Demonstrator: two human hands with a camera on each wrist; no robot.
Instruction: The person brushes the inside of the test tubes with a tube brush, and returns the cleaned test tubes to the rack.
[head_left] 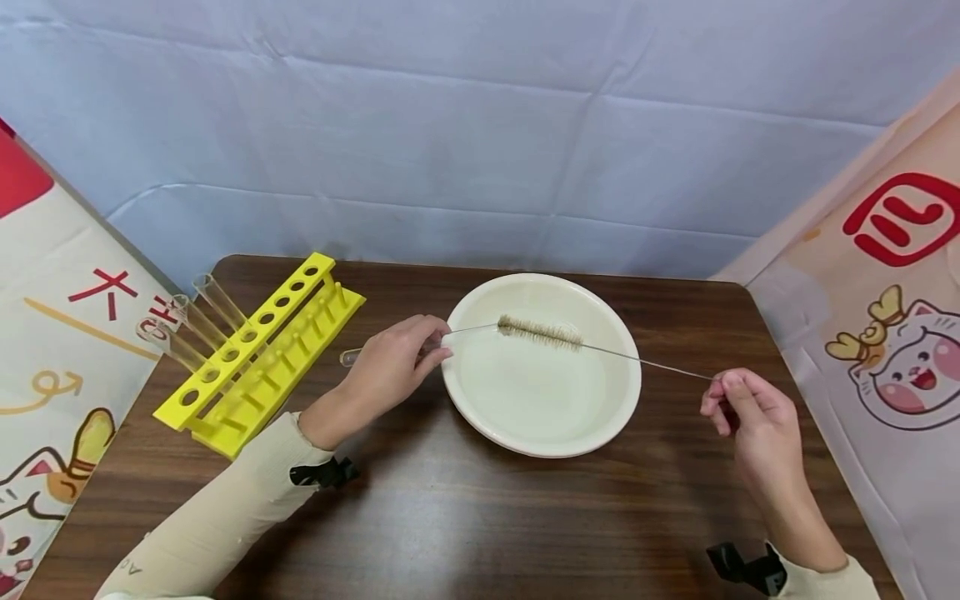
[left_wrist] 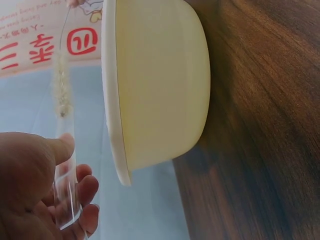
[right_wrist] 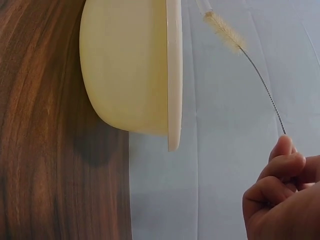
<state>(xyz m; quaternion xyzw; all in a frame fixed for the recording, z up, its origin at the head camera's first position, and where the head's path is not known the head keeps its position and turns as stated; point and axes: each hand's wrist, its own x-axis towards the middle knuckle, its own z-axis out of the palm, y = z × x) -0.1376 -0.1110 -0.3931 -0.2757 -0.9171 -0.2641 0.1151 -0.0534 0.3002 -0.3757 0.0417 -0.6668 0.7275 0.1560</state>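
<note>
My left hand (head_left: 397, 354) grips a clear glass test tube (left_wrist: 66, 185), thumb on one side and curled fingers on the other. The tube's rounded end sticks out to the left of the hand, and its mouth points right over the basin. My right hand (head_left: 757, 417) pinches the thin twisted-wire handle of a test tube brush (head_left: 540, 332) with pale bristles. Right at the tube's mouth is the brush's tip, with the bristles outside the glass. Below them stands a round cream basin (head_left: 542, 453) on the table.
A yellow test tube rack (head_left: 277, 350) stands on the left of the dark wooden table (head_left: 450, 525), with three clear test tubes leaning in its near-left holes. Pale cloth (head_left: 450, 150) hangs behind, and printed panels flank both sides.
</note>
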